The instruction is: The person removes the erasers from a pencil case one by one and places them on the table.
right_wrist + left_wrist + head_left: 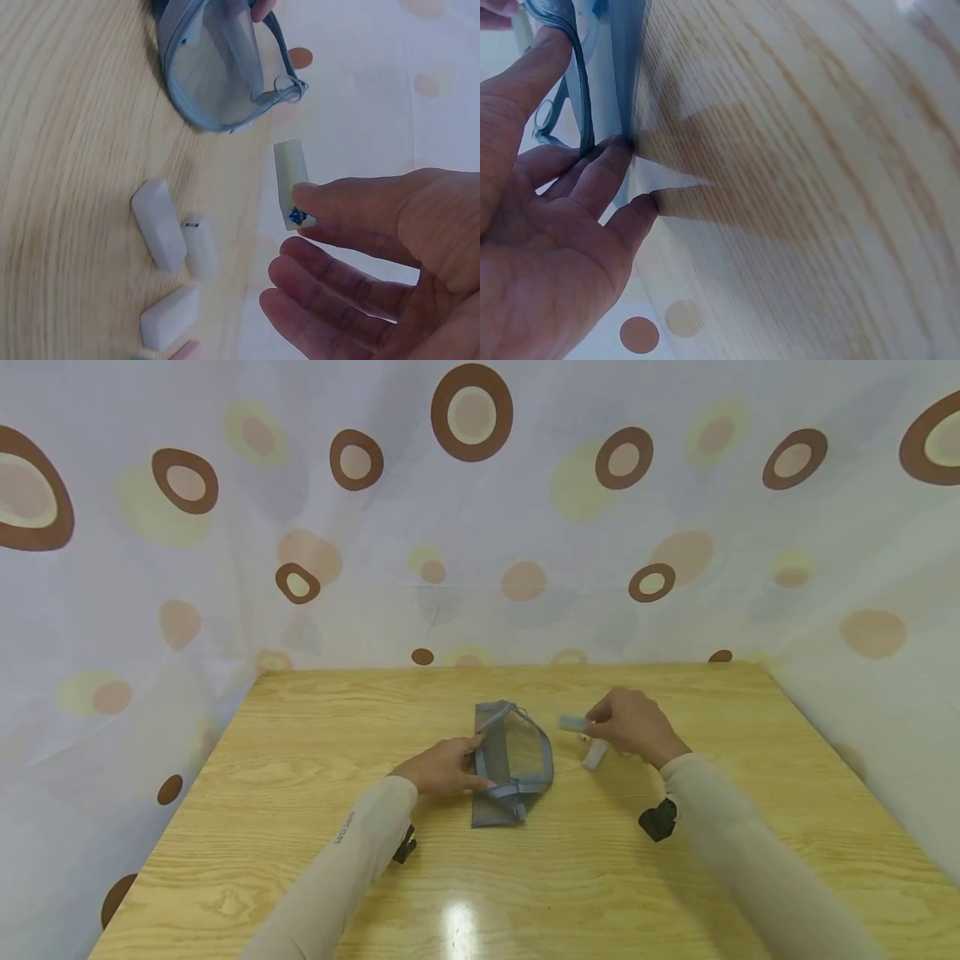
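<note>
A grey-blue zippered mesh pouch lies on the table with its mouth spread wide. My left hand holds the pouch's near-left rim between thumb and fingers; the fingertips touch the fabric and the table. Right of the pouch, my right hand pinches a pale eraser with a blue mark between thumb and forefinger, above the table. Beneath that hand lie several white erasers. Something pale shows inside the pouch, its shape partly hidden by the mesh.
The wooden table stands against a white curtain with brown and peach circles. A pink object peeks in at the bottom of the right wrist view. A black wrist camera hangs at my right sleeve.
</note>
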Motion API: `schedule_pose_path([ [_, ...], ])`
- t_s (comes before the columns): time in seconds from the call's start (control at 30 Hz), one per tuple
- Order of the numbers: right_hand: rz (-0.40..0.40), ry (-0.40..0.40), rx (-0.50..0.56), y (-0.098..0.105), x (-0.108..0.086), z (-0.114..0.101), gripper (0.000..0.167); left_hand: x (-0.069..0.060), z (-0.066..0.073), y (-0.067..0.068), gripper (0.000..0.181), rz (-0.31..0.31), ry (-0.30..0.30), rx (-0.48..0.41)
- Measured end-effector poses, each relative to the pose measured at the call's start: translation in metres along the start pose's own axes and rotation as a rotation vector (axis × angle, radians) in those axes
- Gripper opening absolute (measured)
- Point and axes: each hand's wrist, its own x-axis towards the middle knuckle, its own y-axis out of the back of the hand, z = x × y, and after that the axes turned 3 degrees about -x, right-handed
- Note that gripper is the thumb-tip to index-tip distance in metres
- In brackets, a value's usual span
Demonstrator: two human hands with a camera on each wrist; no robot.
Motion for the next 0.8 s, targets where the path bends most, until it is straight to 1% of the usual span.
schedule_pose_path([
  [0.2, -0.014, -0.01, -0.001, 0.006, -0.008, 0.015, 0.033, -0.001, 0.003, 0.001, 0.092, -0.003, 0.003, 0.017],
  [0.4, -0.044, -0.015, 0.027, 0.007, -0.015, 0.03, 0.031, -0.001, 0.003, -0.001, 0.092, -0.002, 0.001, 0.019],
  [0.6, -0.052, 0.001, -0.007, 0.007, -0.024, 0.04, 0.027, -0.001, 0.002, -0.003, 0.092, -0.004, 0.001, 0.021],
  [0.8, -0.05, 0.014, -0.02, 0.009, -0.029, 0.049, 0.027, -0.001, 0.003, -0.001, 0.092, -0.003, -0.007, 0.022],
])
